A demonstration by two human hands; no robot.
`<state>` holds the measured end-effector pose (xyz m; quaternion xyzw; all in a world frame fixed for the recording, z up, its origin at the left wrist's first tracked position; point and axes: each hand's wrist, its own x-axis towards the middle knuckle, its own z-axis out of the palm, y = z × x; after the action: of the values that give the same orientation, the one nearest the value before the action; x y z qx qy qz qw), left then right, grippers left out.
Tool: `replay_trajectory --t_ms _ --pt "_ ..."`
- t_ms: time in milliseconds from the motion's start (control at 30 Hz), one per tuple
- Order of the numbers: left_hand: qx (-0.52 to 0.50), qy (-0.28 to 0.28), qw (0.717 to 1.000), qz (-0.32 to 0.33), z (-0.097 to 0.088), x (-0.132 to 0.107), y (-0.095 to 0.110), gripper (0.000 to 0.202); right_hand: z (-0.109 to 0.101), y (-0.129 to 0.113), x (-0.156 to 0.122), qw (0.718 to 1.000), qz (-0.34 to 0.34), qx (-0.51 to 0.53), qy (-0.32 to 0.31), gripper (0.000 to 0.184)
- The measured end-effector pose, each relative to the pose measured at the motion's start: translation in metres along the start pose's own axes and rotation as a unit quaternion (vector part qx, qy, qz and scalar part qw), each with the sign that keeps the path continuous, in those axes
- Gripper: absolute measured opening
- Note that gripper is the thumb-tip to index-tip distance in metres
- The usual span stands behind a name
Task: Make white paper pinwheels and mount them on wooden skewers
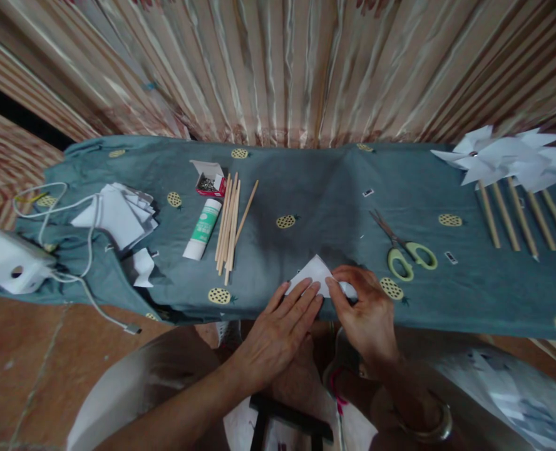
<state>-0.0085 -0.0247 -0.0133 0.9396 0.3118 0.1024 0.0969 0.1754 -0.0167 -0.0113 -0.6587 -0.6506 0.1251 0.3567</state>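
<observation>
A white piece of paper (316, 269), folded to a point at its far corner, lies at the table's near edge. My left hand (285, 326) rests flat on its left part with the fingers stretched out. At the paper's right side my right hand (365, 310) grips the edge between thumb and curled fingers, and a bit of white sticks out beside them. Right of that hand lie scissors (402, 250) with pale green handles, their blades spread a little. Part of the paper is hidden under my fingers.
Wooden sticks (228, 225), a glue stick (203, 230) and a small box of metal pins (210, 181) lie left of centre. Further left are stacked white papers (123, 216) and a white device (15, 260) with cables. Several paper pinwheels (508, 160) lie at the far right.
</observation>
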Motion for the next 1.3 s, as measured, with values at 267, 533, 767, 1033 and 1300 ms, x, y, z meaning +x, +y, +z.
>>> replay_trajectory --t_ms 267,533,767,1033,1300 --pt "-0.003 -0.006 1.000 -0.007 -0.001 0.003 -0.001 0.052 0.001 0.001 0.001 1.000 -0.008 -0.020 0.003 0.008" --pt "-0.010 -0.008 1.000 -0.009 -0.002 0.003 -0.001 0.053 0.001 -0.001 0.002 1.000 -0.003 -0.023 0.007 0.007" --pt "0.016 -0.001 1.000 -0.001 0.001 0.002 -0.001 0.048 0.001 -0.002 0.003 1.000 0.003 -0.015 0.009 0.007" --pt "0.017 -0.010 1.000 0.001 0.002 0.002 -0.002 0.049 0.000 -0.003 -0.003 1.000 0.015 -0.018 -0.011 0.020" --pt "0.016 -0.005 1.000 0.002 0.006 0.001 -0.004 0.054 -0.003 0.001 -0.010 0.999 0.018 -0.029 -0.001 0.038"
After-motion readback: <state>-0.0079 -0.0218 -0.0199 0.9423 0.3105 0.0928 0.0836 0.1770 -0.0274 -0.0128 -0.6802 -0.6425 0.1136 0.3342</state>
